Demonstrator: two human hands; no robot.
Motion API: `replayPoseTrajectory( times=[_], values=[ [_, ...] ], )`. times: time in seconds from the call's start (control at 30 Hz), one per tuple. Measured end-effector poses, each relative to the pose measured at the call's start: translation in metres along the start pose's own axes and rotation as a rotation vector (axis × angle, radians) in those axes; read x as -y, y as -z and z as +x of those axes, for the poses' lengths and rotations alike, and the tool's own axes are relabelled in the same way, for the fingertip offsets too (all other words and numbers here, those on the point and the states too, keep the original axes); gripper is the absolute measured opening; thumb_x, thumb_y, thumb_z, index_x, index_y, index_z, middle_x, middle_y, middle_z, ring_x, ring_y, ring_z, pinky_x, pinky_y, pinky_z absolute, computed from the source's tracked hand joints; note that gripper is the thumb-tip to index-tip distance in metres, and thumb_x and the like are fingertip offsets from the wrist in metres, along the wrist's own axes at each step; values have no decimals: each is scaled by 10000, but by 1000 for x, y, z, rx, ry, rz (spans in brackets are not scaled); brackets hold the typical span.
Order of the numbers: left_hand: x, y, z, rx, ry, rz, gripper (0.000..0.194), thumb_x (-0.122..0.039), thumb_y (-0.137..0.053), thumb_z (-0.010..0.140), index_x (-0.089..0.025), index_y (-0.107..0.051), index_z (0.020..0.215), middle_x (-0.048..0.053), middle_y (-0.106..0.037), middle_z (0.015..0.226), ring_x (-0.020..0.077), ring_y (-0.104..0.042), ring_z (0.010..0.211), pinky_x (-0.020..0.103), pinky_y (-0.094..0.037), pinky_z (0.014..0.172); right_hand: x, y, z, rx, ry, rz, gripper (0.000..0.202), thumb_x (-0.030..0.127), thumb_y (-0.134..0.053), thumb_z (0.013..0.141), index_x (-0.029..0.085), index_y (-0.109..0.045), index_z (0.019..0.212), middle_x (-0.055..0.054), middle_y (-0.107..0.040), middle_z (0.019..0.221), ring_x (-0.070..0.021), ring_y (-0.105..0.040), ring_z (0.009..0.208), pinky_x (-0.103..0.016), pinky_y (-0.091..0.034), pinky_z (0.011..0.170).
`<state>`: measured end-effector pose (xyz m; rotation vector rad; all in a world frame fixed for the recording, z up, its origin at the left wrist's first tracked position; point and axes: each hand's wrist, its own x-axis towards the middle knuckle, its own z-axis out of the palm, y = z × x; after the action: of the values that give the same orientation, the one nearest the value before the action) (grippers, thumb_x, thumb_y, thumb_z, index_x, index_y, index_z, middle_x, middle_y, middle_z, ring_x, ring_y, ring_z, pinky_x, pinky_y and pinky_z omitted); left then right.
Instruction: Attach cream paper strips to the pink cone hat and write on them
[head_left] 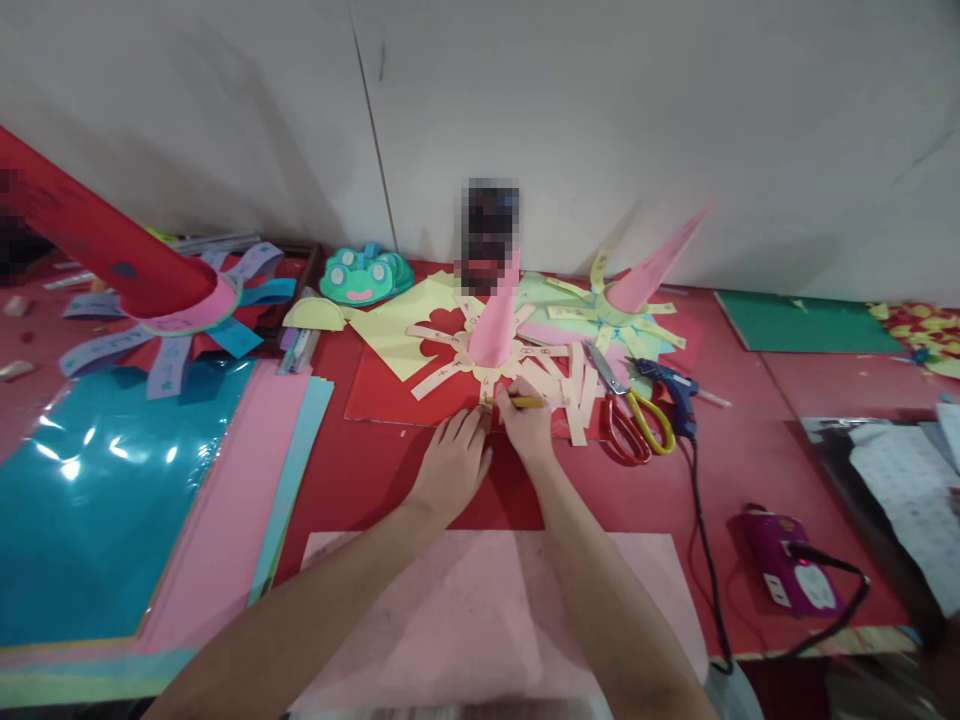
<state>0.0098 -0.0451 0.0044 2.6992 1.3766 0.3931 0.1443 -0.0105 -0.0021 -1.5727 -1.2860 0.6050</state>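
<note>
My right hand (526,421) is closed round a yellow pencil (528,402), whose tip points left at a pale paper strip (486,386). That strip sticks out from the base of a pink paper cone (495,330), which stands upright with several marked strips spread around it. My left hand (454,452) lies flat, fingers stretched out toward the strip's near end. Under the cone are a red flower shape (439,336) and red paper (390,392). Loose pale strips (579,392) lie just right of my right hand.
Scissors (630,405) and a blue glue gun (677,395) lie to the right, its cord running to a purple power socket (791,565). Another pink cone (652,270) stands behind. Left are a red cone (112,240), green frog cutouts (364,275) and blue sheets (112,500).
</note>
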Motion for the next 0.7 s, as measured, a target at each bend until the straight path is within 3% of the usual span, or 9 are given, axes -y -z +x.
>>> replayPoseTrajectory(
  times=[0.2, 0.47, 0.7],
  values=[
    [-1, 2, 1, -19, 13, -17, 361, -194, -408, 884, -74, -516, 1206, 160, -568, 1202, 267, -527, 1135, 402, -430, 950, -1, 1, 1, 24, -4, 5, 308, 365, -482, 801, 221, -356, 560, 80, -370, 454, -83, -372, 458, -222, -328, 490],
    [-1, 0, 1, -32, 7, 1, 353, -200, -407, 890, -78, -519, 1202, 157, -573, 1199, 263, -531, 1134, 399, -431, 945, 2, 1, -1, 38, -51, 28, 314, 396, -517, 801, 212, -394, 578, 67, -458, 486, -88, -432, 494, -222, -371, 540],
    [0, -1, 0, -18, 16, 9, 360, -219, -395, 900, -85, -517, 1210, 150, -559, 1236, 263, -518, 1151, 404, -425, 953, 2, 0, -1, -188, -66, 51, 317, 393, -452, 836, 227, -335, 592, 79, -389, 467, -84, -386, 452, -222, -346, 492]
  ],
)
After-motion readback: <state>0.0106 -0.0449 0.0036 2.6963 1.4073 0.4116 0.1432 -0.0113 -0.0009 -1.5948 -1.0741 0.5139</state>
